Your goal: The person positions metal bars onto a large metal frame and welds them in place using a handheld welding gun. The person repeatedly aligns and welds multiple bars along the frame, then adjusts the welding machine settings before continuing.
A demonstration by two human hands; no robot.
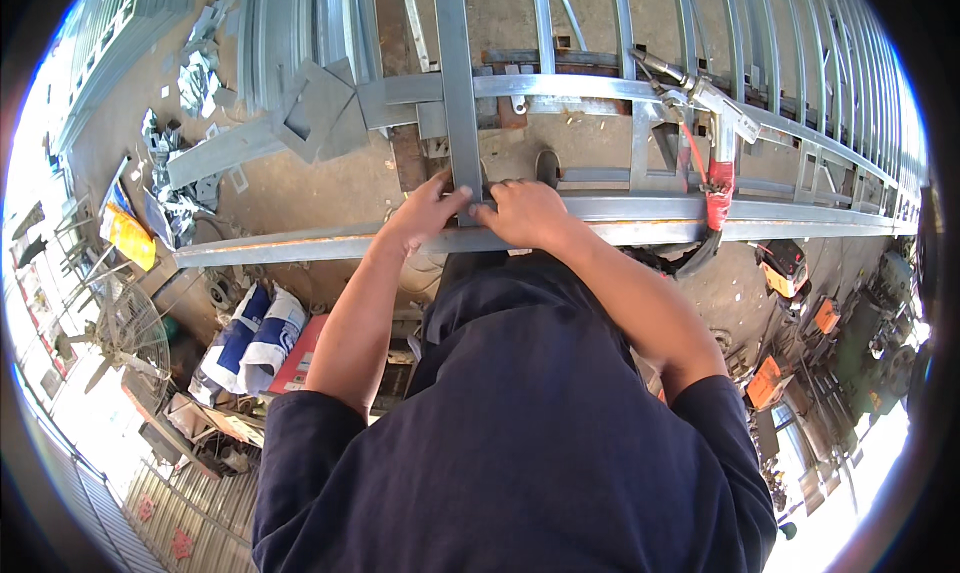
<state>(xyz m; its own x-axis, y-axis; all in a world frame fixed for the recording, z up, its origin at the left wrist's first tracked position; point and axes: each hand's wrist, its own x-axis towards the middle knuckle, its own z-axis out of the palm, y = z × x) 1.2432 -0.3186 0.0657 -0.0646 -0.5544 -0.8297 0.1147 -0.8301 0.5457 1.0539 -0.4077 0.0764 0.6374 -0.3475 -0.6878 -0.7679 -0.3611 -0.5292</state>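
A long grey steel tube (455, 83) runs away from me and meets a near steel crossbar (330, 246) in front of my body. My left hand (425, 213) is closed around the tube's near end from the left, its thumb across the top. From the right, my right hand (525, 213) is closed at the same joint. Its thumb presses by the tube end and its fingers curl over the crossbar; the fingertips are hidden. To the right, a welding torch (705, 101) with a red-taped handle (718, 198) rests across the steel frame.
A farther crossbar (570, 86) joins several parallel tubes of the frame. Flat metal plates (335, 123) and stacked steel profiles (300, 23) lie at the far left. A fan (130, 338) and blue-and-white sacks (265, 343) stand near left. Orange-sided equipment (768, 383) sits near right.
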